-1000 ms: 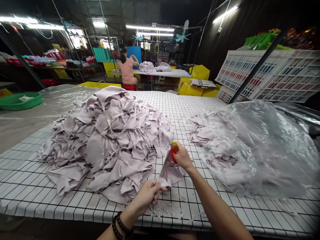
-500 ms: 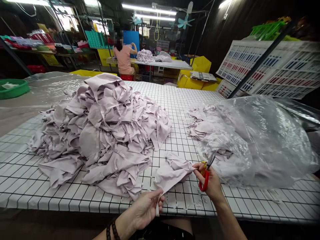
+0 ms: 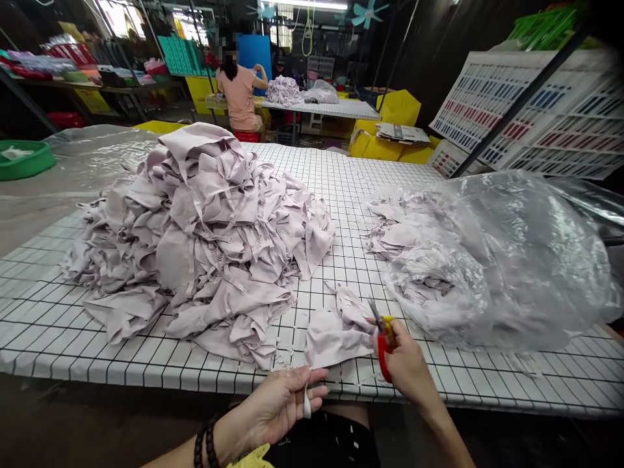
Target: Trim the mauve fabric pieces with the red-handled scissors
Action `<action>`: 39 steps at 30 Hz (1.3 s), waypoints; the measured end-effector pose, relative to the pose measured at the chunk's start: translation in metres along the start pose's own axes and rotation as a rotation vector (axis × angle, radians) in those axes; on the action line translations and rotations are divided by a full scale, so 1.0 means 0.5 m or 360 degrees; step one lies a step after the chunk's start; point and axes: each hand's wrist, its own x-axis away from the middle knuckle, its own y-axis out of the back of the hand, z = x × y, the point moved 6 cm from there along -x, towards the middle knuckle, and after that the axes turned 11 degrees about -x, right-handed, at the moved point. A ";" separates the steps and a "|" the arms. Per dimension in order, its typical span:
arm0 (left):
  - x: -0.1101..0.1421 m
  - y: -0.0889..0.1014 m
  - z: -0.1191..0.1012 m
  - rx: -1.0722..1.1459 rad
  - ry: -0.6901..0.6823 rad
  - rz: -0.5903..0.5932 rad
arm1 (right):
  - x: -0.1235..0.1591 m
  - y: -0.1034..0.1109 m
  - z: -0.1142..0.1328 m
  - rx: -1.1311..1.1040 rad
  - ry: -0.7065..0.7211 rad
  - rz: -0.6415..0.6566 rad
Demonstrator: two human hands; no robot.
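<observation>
Between thumb and fingers, my left hand [image 3: 287, 400] pinches the near corner of a pale lilac fabric piece [image 3: 334, 338], and a narrow white strip hangs down by its fingers. My right hand [image 3: 412, 364] is wrapped round small scissors [image 3: 384, 348] with red and yellow handles, blades pointing up and left. Its fingertips are at the right edge of the same fabric, partly hidden by the handles. The piece lies loosely over the front of the table. To the left rises a large heap of similar fabric pieces [image 3: 219, 240].
A clear plastic bag [image 3: 526, 260] with more lilac fabric lies on the right of the grid-patterned table [image 3: 348, 247]. Small white scraps lie near the front edge. A green basin [image 3: 29, 169] stands far left. White crates [image 3: 531, 110] are stacked at right. Behind, a person [image 3: 241, 97] sits at another table.
My right hand with the scissors has come down and right from the upper part of the fabric, which is now spread sideways. My left hand keeps its corner. The view has tilted down.
</observation>
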 end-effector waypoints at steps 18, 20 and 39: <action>-0.009 -0.025 -0.025 -0.0015 -0.0296 0.0285 | -0.009 -0.191 0.067 -0.0556 0.0192 0.0380; -0.018 -0.026 -0.036 -0.0140 -0.0466 0.0274 | -0.010 -0.191 0.053 -0.0599 0.0146 0.0370; -0.019 -0.047 -0.129 -0.0757 -0.1224 0.0166 | -0.002 -0.181 0.046 -0.0386 0.0109 0.0428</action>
